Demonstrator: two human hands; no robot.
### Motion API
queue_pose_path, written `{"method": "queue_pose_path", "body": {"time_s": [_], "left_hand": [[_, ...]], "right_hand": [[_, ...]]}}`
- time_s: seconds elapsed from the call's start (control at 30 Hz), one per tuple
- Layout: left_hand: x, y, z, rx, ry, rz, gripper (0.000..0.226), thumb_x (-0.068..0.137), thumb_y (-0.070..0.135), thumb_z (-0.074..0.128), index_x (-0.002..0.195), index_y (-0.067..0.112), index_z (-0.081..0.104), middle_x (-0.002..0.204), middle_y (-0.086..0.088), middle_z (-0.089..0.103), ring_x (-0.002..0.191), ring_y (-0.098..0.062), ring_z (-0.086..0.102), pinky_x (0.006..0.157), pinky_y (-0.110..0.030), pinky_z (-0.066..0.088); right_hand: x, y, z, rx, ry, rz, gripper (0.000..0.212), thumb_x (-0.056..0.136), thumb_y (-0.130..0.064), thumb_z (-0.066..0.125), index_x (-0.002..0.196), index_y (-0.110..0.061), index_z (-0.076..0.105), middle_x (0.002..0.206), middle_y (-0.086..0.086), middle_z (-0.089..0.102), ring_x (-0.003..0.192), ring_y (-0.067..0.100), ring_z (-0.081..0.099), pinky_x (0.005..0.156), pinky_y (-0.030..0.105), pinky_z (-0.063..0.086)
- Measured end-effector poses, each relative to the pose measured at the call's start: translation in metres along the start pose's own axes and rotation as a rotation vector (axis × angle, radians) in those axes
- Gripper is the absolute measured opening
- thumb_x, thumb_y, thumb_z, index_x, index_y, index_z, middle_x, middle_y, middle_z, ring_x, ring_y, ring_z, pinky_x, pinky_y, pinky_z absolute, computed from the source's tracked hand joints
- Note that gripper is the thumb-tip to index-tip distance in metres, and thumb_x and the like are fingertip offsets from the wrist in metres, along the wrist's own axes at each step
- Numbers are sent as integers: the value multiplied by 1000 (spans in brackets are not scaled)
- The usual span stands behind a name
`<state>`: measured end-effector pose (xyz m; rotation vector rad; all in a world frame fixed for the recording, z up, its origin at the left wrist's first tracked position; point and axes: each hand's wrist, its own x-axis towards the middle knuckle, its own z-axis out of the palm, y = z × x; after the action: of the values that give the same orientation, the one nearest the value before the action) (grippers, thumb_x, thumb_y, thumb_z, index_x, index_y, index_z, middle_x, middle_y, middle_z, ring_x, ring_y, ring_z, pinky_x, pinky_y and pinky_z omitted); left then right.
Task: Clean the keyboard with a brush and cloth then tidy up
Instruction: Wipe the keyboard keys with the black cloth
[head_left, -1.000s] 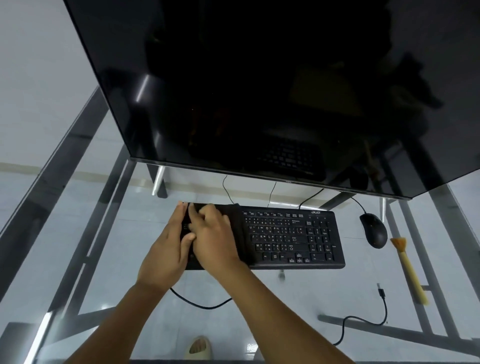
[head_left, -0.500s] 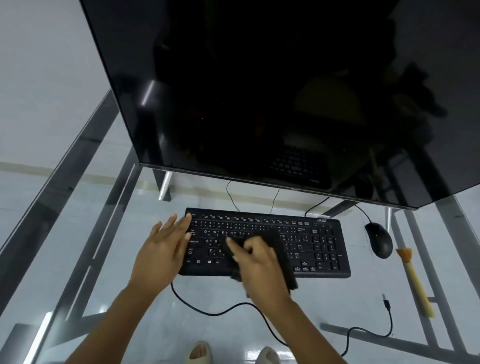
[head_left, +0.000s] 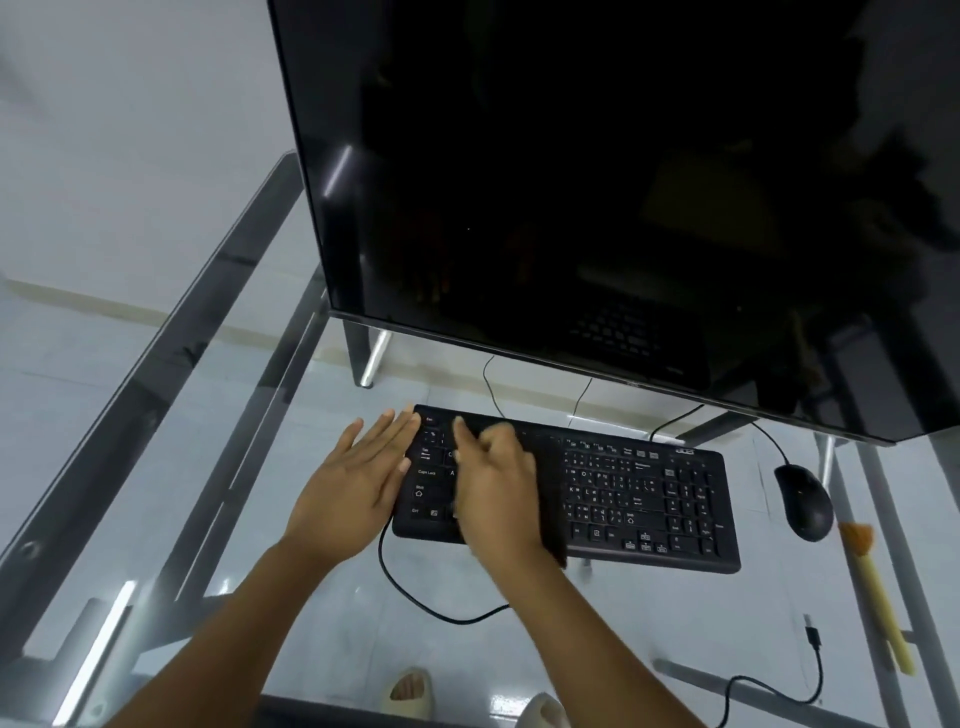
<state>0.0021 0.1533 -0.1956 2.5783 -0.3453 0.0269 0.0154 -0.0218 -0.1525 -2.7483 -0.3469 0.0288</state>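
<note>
Back to the left end of the keyboard (head_left: 649, 499) sweeps the right hand (head_left: 496, 493), fingers pressing a dark cloth (head_left: 545, 499) flat onto the keys. Left hand (head_left: 348, 488) rests at the keyboard's nine o'clock edge, fingers spread, holding nothing. Brush (head_left: 878, 597) lies on the glass table (head_left: 218, 467) at three o'clock, beyond the mouse (head_left: 802, 501).

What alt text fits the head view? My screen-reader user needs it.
A person's right hand presses a dark cloth onto a black keyboard on a glass desk, the left hand flat at its left end. A mouse and brush lie right, below a dark monitor.
</note>
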Motion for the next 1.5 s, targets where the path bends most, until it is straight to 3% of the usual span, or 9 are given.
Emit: {"method": "queue_pose_path", "body": {"time_s": [0.2,0.4,0.57,0.7,0.8,1.0,1.23,1.4,1.5], "left_hand": [[1,-1,1,27,-13,-17,51,102,37,16,151,20,17,155,7,25,144,-2,12,119,-31,7],[0,1,3,41,9,-15,52,102,36,16,150,17,21,153,6,27,144,-4,14,119,-32,7],[0,1,2,-12,14,-14,49,102,35,17,149,19,26,151,8,31,144,-2,14,119,-29,6],[-1,-2,0,-53,23,-24,49,102,36,17,149,23,24,150,11,30,143,1,12,119,-28,5],[-1,2,1,-63,31,-41,50,101,38,16,149,24,24,150,11,32,143,2,12,119,-27,5],[-2,1,2,10,26,-59,56,100,49,16,150,25,20,152,9,29,144,-1,13,119,-27,4],[-1,3,3,96,-3,-32,55,102,44,12,152,21,12,155,6,24,145,-5,13,119,-31,6],[-2,4,4,119,-26,-35,55,102,42,11,152,19,11,156,4,23,145,-7,13,119,-35,8],[-1,4,3,108,-35,-40,55,102,43,11,152,20,13,156,5,24,145,-5,12,119,-34,9]], "right_hand": [[25,5,-1,119,19,-31,8,97,-33,53,104,-30,55,89,2,59,81,30,55,67,36,46],[30,11,-11,23,79,68,46,91,-5,55,132,-28,58,97,-4,45,87,24,47,70,27,32],[-2,-19,-6,118,52,-63,11,95,-34,58,99,-24,58,87,-4,53,82,16,47,74,33,42],[-42,-3,4,20,-107,-317,54,74,-4,72,122,-28,63,86,-1,51,73,18,51,63,30,47],[-17,-3,-10,165,-46,-117,9,87,-35,65,83,-31,58,84,-2,54,79,23,55,59,28,50],[-46,10,-14,226,-61,-79,16,97,-29,48,101,-40,58,90,-2,54,82,21,53,72,36,48],[-63,88,-62,201,46,320,31,86,-49,66,78,-22,54,63,8,54,48,20,49,39,39,44],[-41,33,-20,206,180,136,32,93,-51,57,82,-22,57,80,11,64,67,25,55,66,46,54],[-37,8,-4,143,-2,-54,29,99,-20,48,126,-29,50,104,7,55,92,27,50,82,43,48]]}}
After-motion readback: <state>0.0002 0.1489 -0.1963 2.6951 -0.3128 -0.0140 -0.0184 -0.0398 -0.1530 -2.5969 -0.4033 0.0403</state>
